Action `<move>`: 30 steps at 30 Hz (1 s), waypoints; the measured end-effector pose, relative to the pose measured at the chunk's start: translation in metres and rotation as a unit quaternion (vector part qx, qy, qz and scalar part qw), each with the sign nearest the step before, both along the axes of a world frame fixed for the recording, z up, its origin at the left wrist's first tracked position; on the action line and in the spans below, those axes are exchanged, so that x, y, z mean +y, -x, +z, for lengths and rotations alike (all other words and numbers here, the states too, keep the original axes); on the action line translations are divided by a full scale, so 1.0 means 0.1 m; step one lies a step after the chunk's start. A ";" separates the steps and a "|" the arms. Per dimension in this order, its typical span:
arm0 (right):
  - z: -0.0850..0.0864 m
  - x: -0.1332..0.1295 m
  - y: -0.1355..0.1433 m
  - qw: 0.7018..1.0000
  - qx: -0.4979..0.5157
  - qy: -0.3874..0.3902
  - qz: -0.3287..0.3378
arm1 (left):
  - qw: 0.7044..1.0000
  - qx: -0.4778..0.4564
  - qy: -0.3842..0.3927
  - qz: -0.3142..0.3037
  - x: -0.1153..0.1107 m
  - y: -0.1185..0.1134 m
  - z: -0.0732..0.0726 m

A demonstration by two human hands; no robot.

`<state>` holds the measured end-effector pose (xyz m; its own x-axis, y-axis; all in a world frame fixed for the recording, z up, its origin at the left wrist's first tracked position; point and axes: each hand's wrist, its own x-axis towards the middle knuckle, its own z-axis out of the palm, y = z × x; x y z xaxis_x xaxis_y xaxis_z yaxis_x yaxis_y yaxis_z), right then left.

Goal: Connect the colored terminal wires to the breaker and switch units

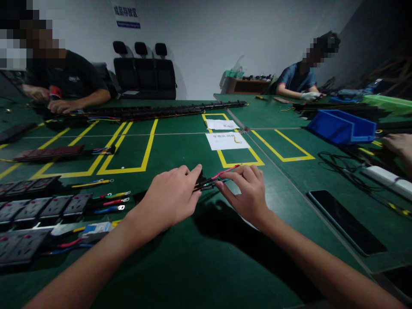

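My left hand [172, 195] is closed over a black part [141, 197] that it mostly hides, so its kind is unclear. A bundle of thin wires [207, 183], dark, red and green-blue, comes out past the left fingertips. Thumb and fingers of my right hand [247, 189] pinch these wires, and a red wire [225, 171] with a metal terminal at its tip sticks up beside the index finger. To the left of my left arm lie black socket strips [48, 208] with coloured leads ending in ring terminals.
A phone [346, 221] and a white power strip [389, 180] with black cables lie right. Paper labels [228, 140] and yellow tape frames mark the green table [180, 150]. A blue bin [343, 126] stands right. Co-workers sit across, far left and right; another hand [399, 143] shows at right.
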<state>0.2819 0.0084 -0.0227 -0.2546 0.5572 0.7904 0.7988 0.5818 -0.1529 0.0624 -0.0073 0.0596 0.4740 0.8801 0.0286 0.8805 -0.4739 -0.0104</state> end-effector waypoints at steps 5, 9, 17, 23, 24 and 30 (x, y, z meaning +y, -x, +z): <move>0.00 0.04 -0.03 0.998 0.020 0.005 0.052 | 0.999 -0.011 -0.030 -0.009 0.00 0.00 -0.01; 0.00 0.04 -0.04 0.995 0.050 -0.027 0.082 | 0.997 -0.043 -0.054 -0.027 0.03 0.01 -0.01; 0.04 0.00 -0.08 0.983 0.041 -0.171 0.051 | 0.984 -0.102 -0.116 -0.084 0.07 0.03 -0.06; 0.08 -0.07 -0.12 0.974 0.046 -0.217 0.050 | 0.933 -0.105 -0.315 -0.140 0.08 -0.02 -0.13; 0.09 -0.10 -0.12 0.974 0.051 -0.211 0.056 | 0.918 -0.111 -0.348 -0.152 0.08 -0.02 -0.14; 0.08 -0.16 -0.07 0.977 0.108 -0.160 0.090 | 0.861 -0.147 -0.442 -0.205 0.09 0.02 -0.19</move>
